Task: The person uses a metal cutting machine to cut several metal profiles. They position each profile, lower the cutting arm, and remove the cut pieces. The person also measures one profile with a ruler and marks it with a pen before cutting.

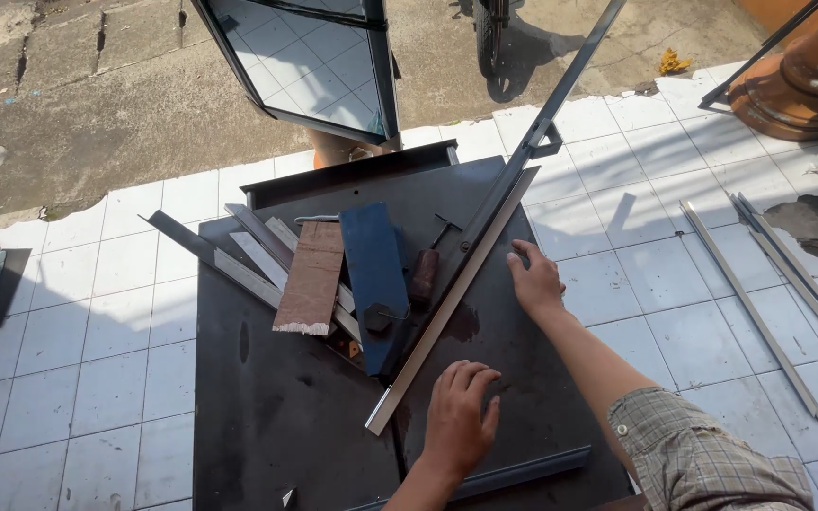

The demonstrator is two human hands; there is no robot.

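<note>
A long aluminium profile bar (447, 303) lies slanted across a dark metal work table (276, 407); its far end runs up past the table's back edge. My left hand (459, 416) rests flat on the table close to the bar's near end, fingers spread, holding nothing. Further along, my right hand (534, 279) lies palm down on the table just right of the bar, fingertips at its edge. A blue flat board (374, 279), a brown wooden board (312, 276) and a hand tool with a dark wooden handle (425, 270) lie left of the bar.
Several short metal strips (239, 270) lie fanned under the boards. A framed mirror-like panel (319, 61) stands beyond the table. More aluminium strips (759, 312) lie on the white floor tiles at right. Brown clay pots (807, 66) stand at top right. A dark bar (523, 470) lies along the table's near edge.
</note>
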